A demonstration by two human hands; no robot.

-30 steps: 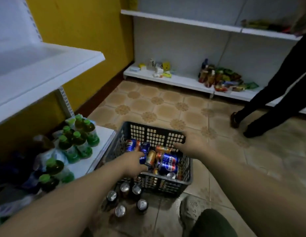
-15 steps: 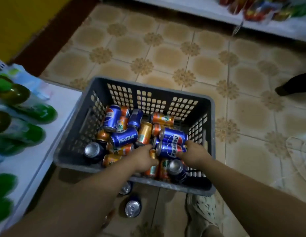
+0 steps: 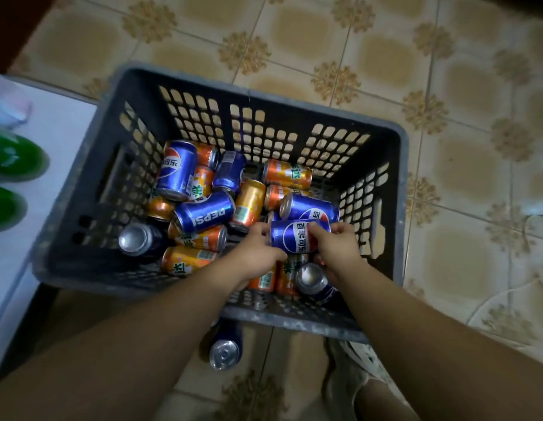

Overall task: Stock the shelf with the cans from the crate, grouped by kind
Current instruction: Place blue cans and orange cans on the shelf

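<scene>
A dark grey slatted crate (image 3: 82,208) sits on the tiled floor, holding several blue Pepsi cans and several orange soda cans in a jumbled heap. Both my hands are inside it at the near right. My right hand (image 3: 337,247) grips a blue Pepsi can (image 3: 294,237) lying on its side on top of the pile. My left hand (image 3: 255,253) touches the same can at its left end, fingers curled against it. A low white shelf (image 3: 51,153) lies at the left.
Green-capped bottles (image 3: 15,159) stand on the white shelf at the far left. One blue can (image 3: 224,354) stands on the floor under the crate's near edge. My shoe (image 3: 358,369) is at the bottom right. Patterned tiles stretch beyond and to the right.
My head has tilted down and closer over the crate. Both hands have come together on one blue Pepsi can, the right hand now wrapped round it.
</scene>
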